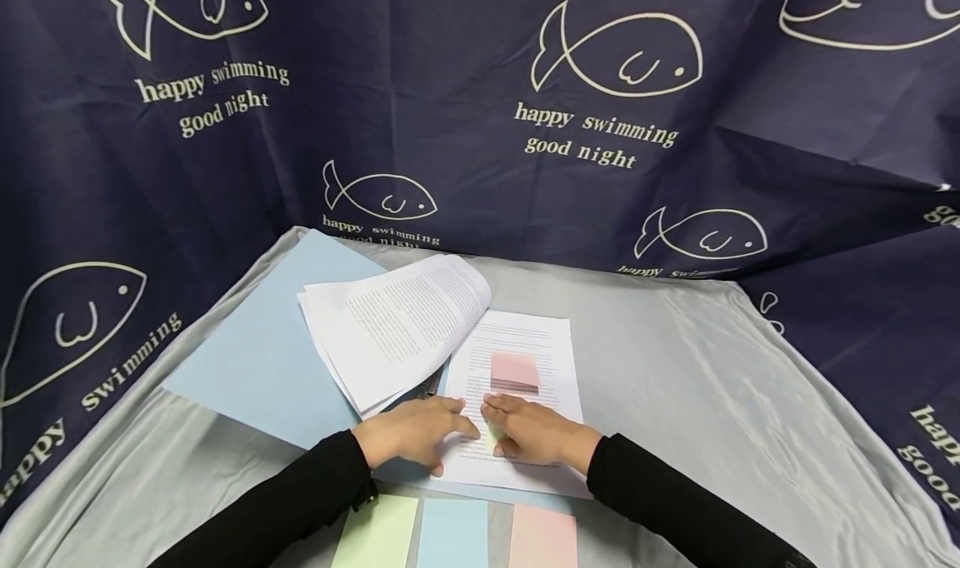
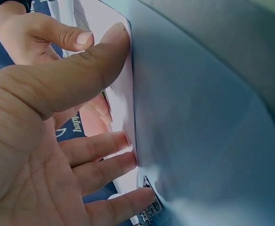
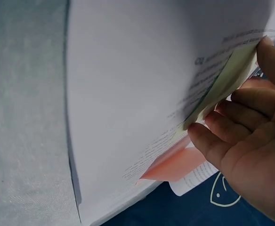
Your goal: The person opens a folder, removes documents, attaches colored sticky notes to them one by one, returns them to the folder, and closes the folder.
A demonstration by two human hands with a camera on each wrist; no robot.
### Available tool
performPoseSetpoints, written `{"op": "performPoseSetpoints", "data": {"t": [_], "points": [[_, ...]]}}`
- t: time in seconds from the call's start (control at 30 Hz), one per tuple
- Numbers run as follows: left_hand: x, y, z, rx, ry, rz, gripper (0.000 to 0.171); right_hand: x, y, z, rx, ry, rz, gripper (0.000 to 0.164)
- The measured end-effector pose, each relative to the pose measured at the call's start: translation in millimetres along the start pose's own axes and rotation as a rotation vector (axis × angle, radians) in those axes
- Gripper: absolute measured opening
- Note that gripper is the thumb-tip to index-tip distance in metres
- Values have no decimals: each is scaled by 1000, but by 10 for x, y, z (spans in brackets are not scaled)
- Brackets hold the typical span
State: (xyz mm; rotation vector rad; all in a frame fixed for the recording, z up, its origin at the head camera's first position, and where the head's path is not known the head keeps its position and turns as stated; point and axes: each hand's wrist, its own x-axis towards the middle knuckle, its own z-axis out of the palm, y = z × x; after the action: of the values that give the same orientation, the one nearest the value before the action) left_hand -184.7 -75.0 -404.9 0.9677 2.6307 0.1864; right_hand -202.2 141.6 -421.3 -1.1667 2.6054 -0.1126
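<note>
A printed sheet (image 1: 555, 339) lies in an opened blue folder (image 1: 247, 351). My right hand (image 1: 536, 430) presses a pale yellow-green sticky note (image 3: 224, 84) onto the lower part of the sheet, fingers and thumb on the paper. A pink sticky note (image 1: 513, 370) stands just beyond it, its free edge lifted from the page in the right wrist view. On the left side of the sheet rests my left hand (image 1: 412, 430), fingers spread and thumb at the lower left edge. The left fingers lie near the folder's metal clip (image 2: 149, 207).
Several turned-over printed pages (image 1: 397, 326) curl up to the left over the folder. Along the front lie a green note pad (image 1: 378, 530), a blue note pad (image 1: 453, 535) and a pink note pad (image 1: 543, 539). Dark fish-print cloth (image 1: 480, 176) hangs behind the grey-covered table (image 1: 660, 368).
</note>
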Motion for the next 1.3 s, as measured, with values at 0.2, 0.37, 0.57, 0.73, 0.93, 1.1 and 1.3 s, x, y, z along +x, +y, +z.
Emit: {"op": "performPoseSetpoints", "data": {"t": [0.2, 0.37, 0.57, 0.73, 0.93, 1.1, 1.3], "points": [[12, 14, 5, 47, 11, 22, 64, -48, 32, 3, 20, 0, 2, 60], [-17, -12, 15, 32, 11, -6, 64, -73, 63, 22, 38, -1, 1, 61], [-35, -35, 23, -3, 17, -9, 64, -200, 138, 53, 46, 26, 15, 60], [-26, -30, 19, -25, 20, -1, 63, -382, 222, 63, 68, 52, 22, 58], [-22, -25, 29, -27, 22, 1, 62, -537, 299, 76, 93, 74, 25, 59], [-14, -23, 16, -32, 17, 0, 63, -552, 321, 82, 82, 82, 17, 57], [1, -40, 16, -43, 14, 6, 63, -553, 348, 65, 97, 129, -6, 55]]}}
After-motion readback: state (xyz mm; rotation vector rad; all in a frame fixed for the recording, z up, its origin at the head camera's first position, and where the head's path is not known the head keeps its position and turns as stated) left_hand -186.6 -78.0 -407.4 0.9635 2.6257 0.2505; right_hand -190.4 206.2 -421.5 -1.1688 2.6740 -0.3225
